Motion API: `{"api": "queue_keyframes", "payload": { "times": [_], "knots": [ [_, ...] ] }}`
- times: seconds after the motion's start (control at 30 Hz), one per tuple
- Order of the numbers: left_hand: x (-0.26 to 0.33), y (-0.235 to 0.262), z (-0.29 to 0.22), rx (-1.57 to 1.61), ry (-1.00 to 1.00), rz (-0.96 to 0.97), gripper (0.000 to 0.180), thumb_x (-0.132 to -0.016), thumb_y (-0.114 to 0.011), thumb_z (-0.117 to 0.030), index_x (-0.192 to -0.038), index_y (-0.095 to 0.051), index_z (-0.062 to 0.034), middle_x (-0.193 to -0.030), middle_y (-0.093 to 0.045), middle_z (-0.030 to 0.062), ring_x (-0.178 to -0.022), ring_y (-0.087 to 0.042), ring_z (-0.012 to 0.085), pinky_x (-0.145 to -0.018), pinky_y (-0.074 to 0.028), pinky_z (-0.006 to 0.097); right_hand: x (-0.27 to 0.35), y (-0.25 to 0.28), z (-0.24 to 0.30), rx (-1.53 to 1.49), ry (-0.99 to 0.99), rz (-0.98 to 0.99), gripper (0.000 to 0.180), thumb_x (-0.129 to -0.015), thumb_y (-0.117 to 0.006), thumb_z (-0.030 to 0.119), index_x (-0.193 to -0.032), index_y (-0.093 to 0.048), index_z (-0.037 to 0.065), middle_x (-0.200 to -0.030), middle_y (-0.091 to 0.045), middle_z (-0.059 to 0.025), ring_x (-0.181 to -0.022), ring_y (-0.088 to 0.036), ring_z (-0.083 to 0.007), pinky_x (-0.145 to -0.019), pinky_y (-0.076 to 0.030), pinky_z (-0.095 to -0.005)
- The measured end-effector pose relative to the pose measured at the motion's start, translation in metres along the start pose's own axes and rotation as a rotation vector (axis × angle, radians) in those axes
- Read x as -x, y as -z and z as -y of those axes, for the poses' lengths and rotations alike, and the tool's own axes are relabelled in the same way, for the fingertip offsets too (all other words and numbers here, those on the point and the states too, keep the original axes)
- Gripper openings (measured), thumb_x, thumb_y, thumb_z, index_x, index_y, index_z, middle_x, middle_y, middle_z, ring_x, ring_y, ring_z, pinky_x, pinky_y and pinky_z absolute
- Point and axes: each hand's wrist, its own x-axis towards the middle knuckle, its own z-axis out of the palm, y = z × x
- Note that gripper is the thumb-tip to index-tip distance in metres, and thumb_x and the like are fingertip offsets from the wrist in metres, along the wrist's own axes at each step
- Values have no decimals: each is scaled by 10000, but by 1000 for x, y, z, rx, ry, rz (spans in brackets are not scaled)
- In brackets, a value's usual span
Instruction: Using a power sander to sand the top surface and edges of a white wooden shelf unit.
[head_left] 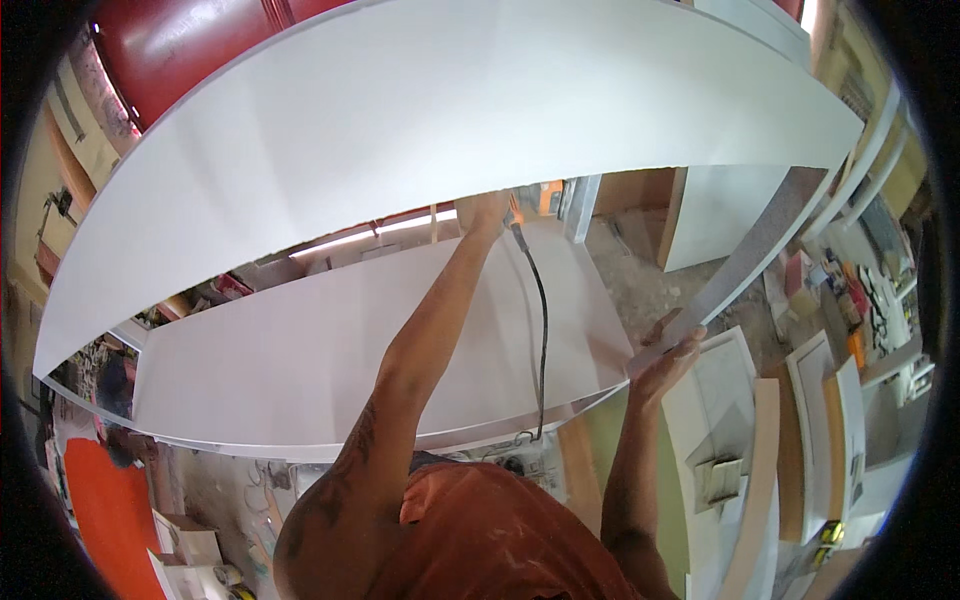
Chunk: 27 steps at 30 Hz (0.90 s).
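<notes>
A large white cabinet frame point(450, 110) stretches across the view, its wide panel bowed by the lens. My left arm reaches into its opening, and my left hand point(483, 212) is partly hidden under the panel's lower edge. It appears closed on an orange corded power tool point(515, 212), of which only the rear end shows; the working end is hidden. From the tool a black cord point(543, 320) hangs down over the white inner board point(380, 350). On the right, my right hand point(665, 370) grips the edge of the cabinet's narrow side panel point(740, 265), thumb and fingers on either side.
Behind the cabinet stands a red surface point(200, 50). Another orange tool point(550, 197) shows past the opening. White and wood-edged boards point(800, 430) lean at the right, with a yellow-black tape measure point(829, 540) nearby. An orange-red panel point(108, 510) lies lower left.
</notes>
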Motion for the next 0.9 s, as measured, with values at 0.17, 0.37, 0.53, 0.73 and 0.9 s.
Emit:
{"api": "queue_keyframes", "payload": {
  "times": [0.17,0.37,0.53,0.73,0.9],
  "knots": [
    [11,-1,5,-28,71,38,338,-968,-558,-311,-1142,-638,-33,-1014,-607,44,-957,-557,170,-842,-476,347,1,0,2,43,44,37,698,-997,-383,753,-907,-503,71,-699,-457,-25,-611,-450,-144,-549,-364,-302],
    [16,5,5,-61,186,94,463,-988,-544,-365,-1311,-604,-38,-1184,-624,78,-1056,-587,207,-911,-486,360,-1,0,5,75,17,63,720,-984,-378,773,-879,-503,72,-690,-450,-26,-606,-450,-145,-546,-357,-297],
    [17,5,5,-40,242,128,505,-963,-529,-336,-1370,-575,-40,-1189,-622,99,-1067,-591,226,-893,-494,377,0,2,3,54,7,36,730,-980,-384,779,-889,-508,65,-690,-451,-27,-607,-452,-145,-547,-355,-296],
    [36,2,-16,-81,295,62,427,-943,-558,-320,-1237,-633,-20,-1129,-631,91,-1025,-575,210,-907,-466,352,-1,7,-5,-29,-12,43,776,-936,-487,790,-1023,-555,22,-789,-496,-44,-646,-453,-146,-537,-333,-294],
    [38,4,-9,-24,250,33,381,-925,-583,-311,-1165,-640,-21,-1060,-616,83,-993,-570,207,-882,-465,340,-1,8,-6,-17,21,83,756,-955,-478,769,-1025,-554,20,-791,-499,-47,-650,-456,-149,-538,-342,-298]
  ]
}}
